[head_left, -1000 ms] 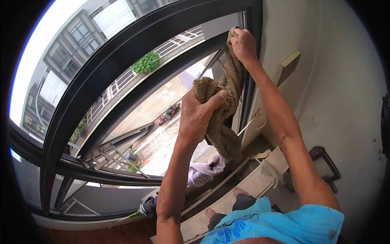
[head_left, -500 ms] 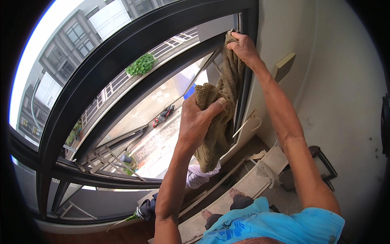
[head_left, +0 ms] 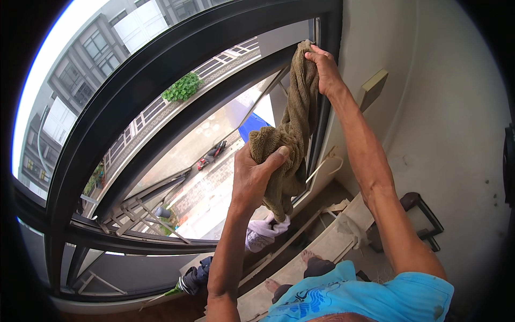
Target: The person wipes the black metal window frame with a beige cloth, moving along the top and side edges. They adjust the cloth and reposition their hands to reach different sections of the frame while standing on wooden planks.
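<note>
A brown-green knitted cloth, twisted along its length, hangs between my two hands beside the window. My right hand grips its upper end near the top right corner of the dark window frame. Lower and to the left, my left hand is closed round a bunched fold, thumb laid across the front. The loose lower end of the cloth dangles below my left hand, close to a pale lilac cloth.
An open window sash with a metal stay tilts outward at left, above a street. A white hook-shaped piece sticks out from the right wall. Below are a pale ledge under my bare feet, a dark bundle and a black frame.
The cloth is more tightly twisted and stretched between my hands. My left hand has shifted slightly left and down, and my right hand has turned at the upper end.
</note>
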`<state>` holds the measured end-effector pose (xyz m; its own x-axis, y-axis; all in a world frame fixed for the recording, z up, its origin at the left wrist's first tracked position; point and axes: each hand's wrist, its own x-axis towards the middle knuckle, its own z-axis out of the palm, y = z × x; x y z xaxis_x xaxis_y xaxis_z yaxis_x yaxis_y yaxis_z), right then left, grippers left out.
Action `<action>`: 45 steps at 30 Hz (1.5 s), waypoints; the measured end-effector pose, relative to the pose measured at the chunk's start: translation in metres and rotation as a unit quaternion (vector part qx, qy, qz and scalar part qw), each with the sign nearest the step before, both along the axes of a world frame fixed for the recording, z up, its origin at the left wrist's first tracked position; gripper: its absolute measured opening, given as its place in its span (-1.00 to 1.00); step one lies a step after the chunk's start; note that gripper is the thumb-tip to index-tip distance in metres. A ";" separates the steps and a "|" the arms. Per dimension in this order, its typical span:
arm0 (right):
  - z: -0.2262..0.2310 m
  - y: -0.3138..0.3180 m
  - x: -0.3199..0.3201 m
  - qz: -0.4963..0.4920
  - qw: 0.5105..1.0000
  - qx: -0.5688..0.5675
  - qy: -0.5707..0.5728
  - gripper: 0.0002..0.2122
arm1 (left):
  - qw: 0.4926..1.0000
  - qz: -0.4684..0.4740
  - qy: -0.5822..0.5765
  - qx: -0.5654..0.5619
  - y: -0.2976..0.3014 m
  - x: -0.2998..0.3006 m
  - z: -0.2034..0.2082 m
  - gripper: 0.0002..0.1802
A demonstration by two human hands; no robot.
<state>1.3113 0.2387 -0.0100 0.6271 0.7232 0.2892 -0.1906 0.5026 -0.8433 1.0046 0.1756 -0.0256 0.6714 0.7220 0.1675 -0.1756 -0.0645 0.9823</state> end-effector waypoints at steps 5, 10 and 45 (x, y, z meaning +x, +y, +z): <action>-0.005 0.001 0.011 0.062 0.997 0.009 0.044 -0.33 | 1.000 -0.002 -0.002 -0.013 -0.003 -0.001 -0.008 -0.70; -0.007 -0.007 0.004 0.139 0.990 -0.002 0.032 -0.34 | 0.999 -0.011 0.003 -0.036 -0.008 0.000 -0.013 -0.68; 0.007 -0.002 -0.175 -0.118 0.715 -0.013 -0.689 -0.54 | 0.992 0.064 -0.002 -0.113 -0.034 -0.076 -0.027 -0.62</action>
<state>1.1366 0.2368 -0.0031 -0.1354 0.6607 0.7384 0.9179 0.3642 -0.1575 0.9283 0.1414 -0.0531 0.5722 0.8201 -0.0057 -0.1832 0.1346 0.9738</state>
